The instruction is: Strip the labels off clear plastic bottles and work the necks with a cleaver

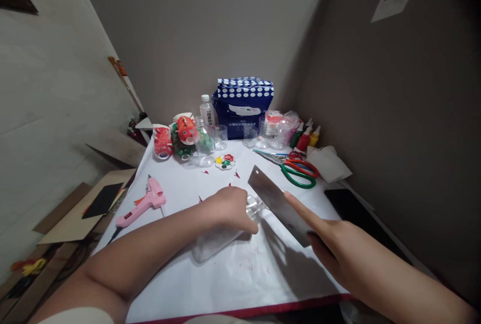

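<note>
A clear plastic bottle point(217, 245) lies on its side on the white-covered table, its narrow end toward the right. My left hand point(233, 210) is wrapped over the bottle near its neck. In my right hand point(330, 241) is a cleaver point(280, 206) with a broad metal blade, the index finger stretched along the blade's back. The blade is tilted and stands at the neck end of the bottle; whether it touches the plastic I cannot tell. The cleaver's handle is hidden inside my right hand.
A pink glue gun point(145, 203) lies at left. Red and green painted bottle figures point(187, 131), clear cups point(220, 136), a blue bag point(243, 111) and paint bottles point(304, 138) line the back. Green-handled scissors point(298, 176) and a paint palette point(225, 162) lie in front of them. A black tablet-like slab point(347, 209) lies right.
</note>
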Demonstrator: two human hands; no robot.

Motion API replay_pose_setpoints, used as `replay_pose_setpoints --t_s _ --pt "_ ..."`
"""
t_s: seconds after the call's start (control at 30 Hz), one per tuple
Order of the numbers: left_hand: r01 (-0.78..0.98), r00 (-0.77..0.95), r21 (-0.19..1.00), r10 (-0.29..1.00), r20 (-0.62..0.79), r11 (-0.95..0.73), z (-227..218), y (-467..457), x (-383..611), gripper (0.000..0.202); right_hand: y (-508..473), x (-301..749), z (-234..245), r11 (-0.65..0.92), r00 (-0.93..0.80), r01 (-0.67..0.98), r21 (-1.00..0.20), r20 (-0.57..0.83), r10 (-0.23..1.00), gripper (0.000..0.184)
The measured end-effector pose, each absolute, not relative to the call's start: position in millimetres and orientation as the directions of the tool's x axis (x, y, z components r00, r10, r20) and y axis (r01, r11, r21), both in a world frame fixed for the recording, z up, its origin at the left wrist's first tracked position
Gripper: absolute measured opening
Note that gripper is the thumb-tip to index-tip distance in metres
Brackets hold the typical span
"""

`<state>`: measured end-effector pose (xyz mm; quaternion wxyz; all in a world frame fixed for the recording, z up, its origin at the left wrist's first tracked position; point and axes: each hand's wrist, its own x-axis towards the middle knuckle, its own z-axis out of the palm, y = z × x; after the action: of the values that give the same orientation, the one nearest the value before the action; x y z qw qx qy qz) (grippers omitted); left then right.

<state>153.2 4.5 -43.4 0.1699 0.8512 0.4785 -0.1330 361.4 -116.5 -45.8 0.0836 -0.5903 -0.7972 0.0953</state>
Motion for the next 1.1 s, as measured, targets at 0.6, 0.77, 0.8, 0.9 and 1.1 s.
replay_pose_setpoints --t_s 0.6,0.77,0.8,0.9,1.1 --pt "0.869 0.491 0.152 0.786 -0.377 -0.47 -39.5 -0.2 153.8 0.061 -111.6 354.1 -43.8 0.343 -0.32 0.913 -0.222 0.133 0.938 0.081" --pt "0.855 0.513 0.148 0.772 -0.374 -0.497 -37.3 -1.6 155.0 0.059 -133.5 372.1 -34.4 0.263 -0.259 0.913 -0.311 0.056 0.964 0.073" --pt "0.853 0.516 0.143 0.772 -0.37 -0.502 -36.7 -3.1 156.0 0.058 -129.9 371.9 -33.3 0.242 -0.242 0.917 -0.317 0.039 0.969 0.071" --pt "0.849 0.52 0.103 0.783 -0.34 -0.519 -35.0 -7.9 159.4 0.055 -104.9 361.5 -33.0 0.232 -0.236 0.926 -0.299 0.023 0.971 0.07" --pt "0.883 0.464 0.117 0.81 -0.359 -0.454 -33.1 -8.4 158.3 0.062 -57.6 327.5 -31.6 0.241 -0.222 0.937 -0.252 0.099 0.97 0.069"
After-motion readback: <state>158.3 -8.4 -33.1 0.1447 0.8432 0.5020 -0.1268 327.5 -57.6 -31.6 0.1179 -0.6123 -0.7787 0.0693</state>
